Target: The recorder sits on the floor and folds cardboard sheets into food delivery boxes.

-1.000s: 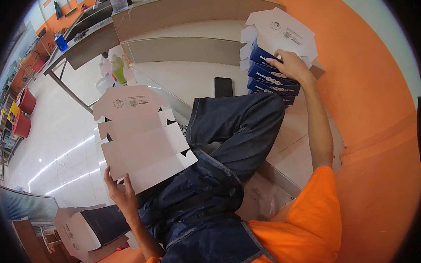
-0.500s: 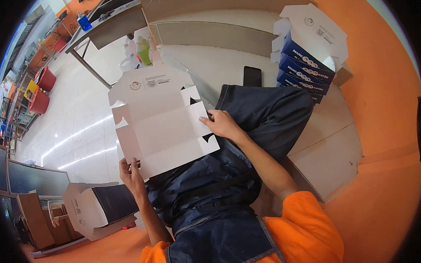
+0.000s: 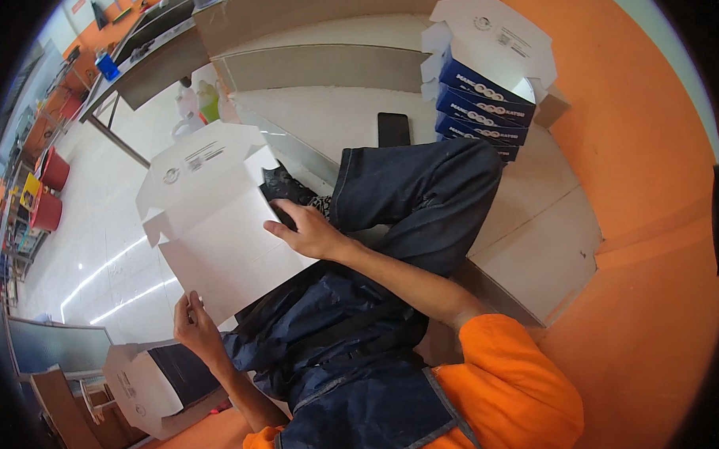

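An unfolded cardboard box (image 3: 225, 241), white on the side facing up, lies tilted above my lap, its printed lid panel at the far end. My left hand (image 3: 195, 321) pinches its near left corner between thumb and fingers. On the right edge, my right hand (image 3: 311, 232) grips the side flap, thumb on the inner side and fingers partly hidden behind. The right side flap stands bent up, and a small white tab (image 3: 261, 161) sticks up beyond it. Past that edge a dark shoe (image 3: 285, 183) shows.
A stack of blue boxes (image 3: 482, 113) stands at the far right on the tiled step, the top one with its white lid raised. A black phone (image 3: 393, 129) lies left of it. Bottles (image 3: 207, 99) stand beneath a metal table; another opened box (image 3: 147, 390) sits at lower left.
The cardboard box has shifted left in view and tilted. Its right side flaps have been bent upward, and my right hand has moved left with them. The shoe has come into sight.
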The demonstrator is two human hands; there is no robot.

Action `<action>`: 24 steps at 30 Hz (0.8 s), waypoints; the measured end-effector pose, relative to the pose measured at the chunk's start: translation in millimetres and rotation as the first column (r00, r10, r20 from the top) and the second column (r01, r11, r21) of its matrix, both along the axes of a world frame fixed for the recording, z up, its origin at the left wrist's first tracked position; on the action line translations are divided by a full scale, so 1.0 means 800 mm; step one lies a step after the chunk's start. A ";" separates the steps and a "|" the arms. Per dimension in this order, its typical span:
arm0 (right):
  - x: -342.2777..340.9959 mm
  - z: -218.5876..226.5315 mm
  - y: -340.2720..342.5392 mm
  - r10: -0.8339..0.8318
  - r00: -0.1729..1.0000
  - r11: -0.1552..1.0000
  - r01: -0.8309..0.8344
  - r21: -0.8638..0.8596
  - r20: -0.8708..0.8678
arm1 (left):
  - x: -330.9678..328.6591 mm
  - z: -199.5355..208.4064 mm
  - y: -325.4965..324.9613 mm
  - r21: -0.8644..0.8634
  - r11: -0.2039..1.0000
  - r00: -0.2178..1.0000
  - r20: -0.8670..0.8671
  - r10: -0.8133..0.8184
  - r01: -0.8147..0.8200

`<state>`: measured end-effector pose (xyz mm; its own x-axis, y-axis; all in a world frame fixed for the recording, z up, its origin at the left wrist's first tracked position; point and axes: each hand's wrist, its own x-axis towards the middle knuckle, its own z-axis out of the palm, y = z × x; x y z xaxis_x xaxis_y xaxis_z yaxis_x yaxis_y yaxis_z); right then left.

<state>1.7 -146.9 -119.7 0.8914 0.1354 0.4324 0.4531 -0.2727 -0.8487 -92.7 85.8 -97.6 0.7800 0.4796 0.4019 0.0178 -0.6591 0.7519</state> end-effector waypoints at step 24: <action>0.012 0.002 0.027 0.294 0.896 0.947 -0.319 -0.023 -0.332 | 0.019 0.008 -0.050 0.219 0.925 0.950 -0.085 -0.300 0.312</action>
<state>11.0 -125.4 -117.8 0.8888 0.4451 0.1090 0.2321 -0.2321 -0.9446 -77.6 45.6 -91.1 0.8956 0.1150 0.4297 -0.1791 -0.7910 0.5851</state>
